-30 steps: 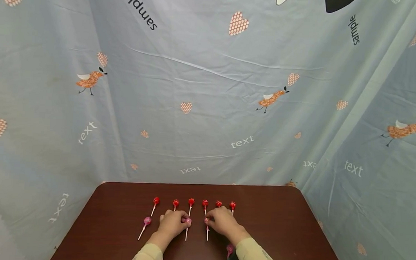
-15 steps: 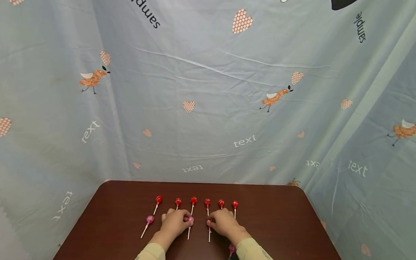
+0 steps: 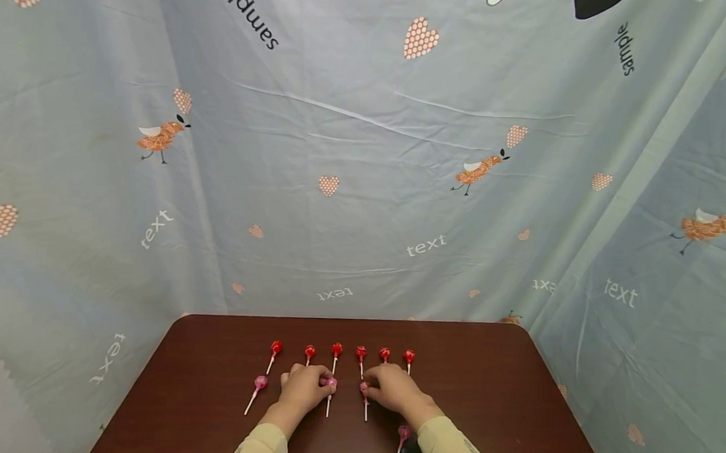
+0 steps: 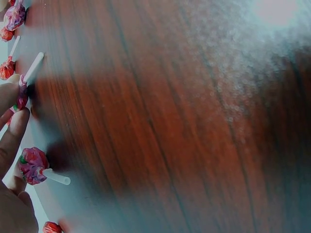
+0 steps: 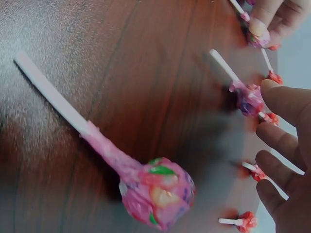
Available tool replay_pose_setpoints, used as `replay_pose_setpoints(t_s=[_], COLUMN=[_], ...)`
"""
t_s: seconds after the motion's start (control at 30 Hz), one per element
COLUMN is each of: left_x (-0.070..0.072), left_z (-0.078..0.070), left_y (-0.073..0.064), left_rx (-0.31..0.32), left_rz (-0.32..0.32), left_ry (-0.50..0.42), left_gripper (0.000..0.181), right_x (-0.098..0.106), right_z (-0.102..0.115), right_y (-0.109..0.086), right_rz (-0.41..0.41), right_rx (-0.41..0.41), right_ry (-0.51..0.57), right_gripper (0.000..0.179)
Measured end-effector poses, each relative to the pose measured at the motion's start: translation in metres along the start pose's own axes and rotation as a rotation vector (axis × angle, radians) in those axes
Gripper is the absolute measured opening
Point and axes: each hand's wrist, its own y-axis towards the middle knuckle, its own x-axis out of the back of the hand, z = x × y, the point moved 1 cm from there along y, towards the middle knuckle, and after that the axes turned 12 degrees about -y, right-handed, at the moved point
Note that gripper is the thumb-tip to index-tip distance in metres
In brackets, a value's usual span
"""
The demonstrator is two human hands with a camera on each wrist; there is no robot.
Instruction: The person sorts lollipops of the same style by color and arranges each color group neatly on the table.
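Note:
My left hand (image 3: pixel 302 392) pinches the candy end of a pink-wrapped lollipop (image 3: pixel 331 383) between thumb and forefinger, its white stick toward me. To the right, my right hand (image 3: pixel 389 389) holds another pink lollipop (image 3: pixel 363 386) by the head with its thumb and forefinger. The right wrist view shows that lollipop (image 5: pixel 250 100) at the fingertips, the other fingers spread. In the left wrist view, a pink lollipop (image 4: pixel 34 166) sits close to the left hand's lower fingers. Both held lollipops are at the tabletop.
Several red lollipops (image 3: pixel 337 349) form a row behind the hands on the brown table (image 3: pixel 483 397). One pink lollipop (image 3: pixel 260 382) lies left of the left hand; another pink lollipop (image 3: pixel 404 432) lies beside the right forearm. A patterned curtain (image 3: pixel 361 254) hangs behind the table.
The head view has shifted slightly. Both hands stay at the same two pink lollipops, with no clear movement of either.

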Motion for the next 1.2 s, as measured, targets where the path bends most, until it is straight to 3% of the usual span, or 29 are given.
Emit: replay_pose_setpoints(t_s=[0.37, 0.73, 1.2], left_x=[0.002, 0.001, 0.001], left_z=[-0.004, -0.003, -0.001], left_y=[-0.002, -0.002, 0.000], left_rx=[0.022, 0.025, 0.013], left_rz=[0.007, 0.009, 0.011], left_ry=[-0.010, -0.008, -0.019], left_gripper=[0.012, 0.012, 0.014], right_x=[0.005, 0.014, 0.010], right_z=[-0.016, -0.028, -0.041], right_y=[-0.016, -0.050, -0.090], right_rz=[0.013, -0.035, -0.055], right_rx=[-0.009, -0.031, -0.095], right_ry=[0.097, 0.177, 0.171], right_gripper=[0.032, 0.034, 0.034])
